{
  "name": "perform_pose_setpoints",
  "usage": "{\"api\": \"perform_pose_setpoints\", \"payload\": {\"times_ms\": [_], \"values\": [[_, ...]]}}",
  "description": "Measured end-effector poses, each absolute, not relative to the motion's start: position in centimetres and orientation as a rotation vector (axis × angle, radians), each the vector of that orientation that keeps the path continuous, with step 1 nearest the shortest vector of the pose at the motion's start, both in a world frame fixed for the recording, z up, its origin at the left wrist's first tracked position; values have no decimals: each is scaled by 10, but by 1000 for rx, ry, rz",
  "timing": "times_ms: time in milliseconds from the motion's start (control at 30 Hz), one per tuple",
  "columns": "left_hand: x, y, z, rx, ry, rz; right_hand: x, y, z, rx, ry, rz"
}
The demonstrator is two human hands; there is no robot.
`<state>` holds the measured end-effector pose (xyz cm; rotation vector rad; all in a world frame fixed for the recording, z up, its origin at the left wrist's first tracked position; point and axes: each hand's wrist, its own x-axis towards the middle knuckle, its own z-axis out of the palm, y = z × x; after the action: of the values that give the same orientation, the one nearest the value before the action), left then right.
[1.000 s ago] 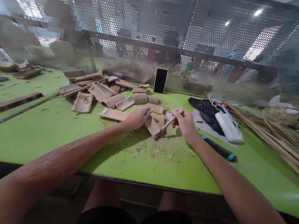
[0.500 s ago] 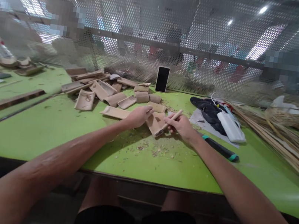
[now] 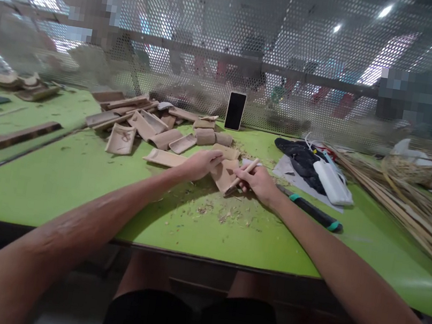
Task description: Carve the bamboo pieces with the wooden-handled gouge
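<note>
Left hand (image 3: 201, 164): closed on curved bamboo piece (image 3: 220, 178), centre of green table (image 3: 90, 186), upper end hidden by fingers. Right hand (image 3: 258, 182): closed around wooden-handled tool (image 3: 243, 176), its tip at the piece's near end, too small to identify.

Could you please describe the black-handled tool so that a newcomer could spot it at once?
On the green table, find the right hand. Just to its right, beyond the forearm, lies the black-handled tool, at a slant. Two teal bands on its handle set it apart from the black bundle and white device behind it.
</note>
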<state>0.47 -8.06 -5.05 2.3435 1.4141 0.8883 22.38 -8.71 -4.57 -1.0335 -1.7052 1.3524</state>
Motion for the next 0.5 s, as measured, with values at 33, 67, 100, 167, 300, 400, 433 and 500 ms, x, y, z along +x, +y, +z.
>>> {"api": "perform_pose_setpoints", "payload": {"times_ms": [33,67,100,167,300,400,433,500], "values": [[4,-81,-50,2342,1394,883,225,-87,-45,-1038,-1733,1348],[4,-80,-50,2341,1378,881,227,-86,-45,-1044,-1776,1333],[3,-80,-51,2341,1366,880,229,-86,-44,-1049,-1830,1314],[2,-79,-52,2340,1349,888,234,-85,-45,-1041,-1909,1259],[0,-77,-55,2345,1323,923,239,-86,-49,-1015,-1903,1212],[-1,-77,-55,2371,1338,932,239,-88,-51,-1040,-1838,1211],[-1,-77,-54,2378,1342,929,239,-90,-51,-1049,-1814,1214],[-1,-78,-52,2390,1337,918,238,-93,-50,-1060,-1773,1240]]}}
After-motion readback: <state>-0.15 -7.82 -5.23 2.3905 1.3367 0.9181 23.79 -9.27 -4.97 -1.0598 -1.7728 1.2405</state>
